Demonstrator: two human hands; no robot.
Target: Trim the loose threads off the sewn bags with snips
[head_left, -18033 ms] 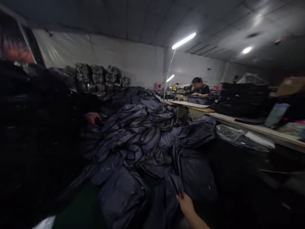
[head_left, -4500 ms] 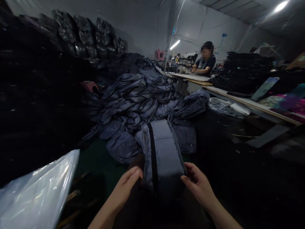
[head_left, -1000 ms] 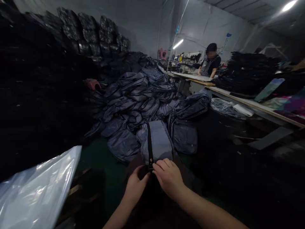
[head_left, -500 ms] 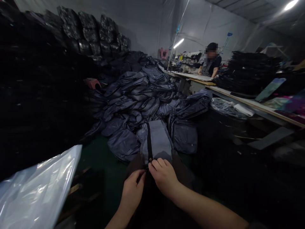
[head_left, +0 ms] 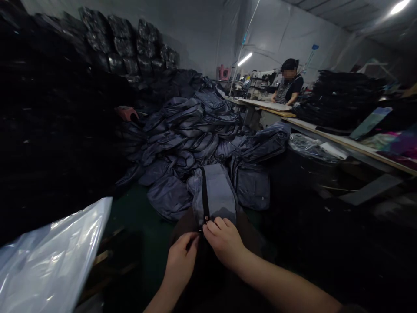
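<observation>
A grey bag with a black zipper strip down its middle lies on my lap, its far end pointing away from me. My right hand is closed, fingers curled and pinching at the near end of the zipper by a small metal pull. My left hand is closed too, gripping the dark near edge of the bag just left of the zipper. The two hands touch each other at the zipper's end.
A big heap of grey bags fills the floor ahead. Wrapped black bundles are stacked at the back left. A clear plastic sheet lies at the lower left. A long worktable with black stacks runs on the right; a person sits at its far end.
Earlier both hands held the bag by its sides. Over the last second they came together at the zipper's near end and slid slightly toward me; the bag has stayed in place.
</observation>
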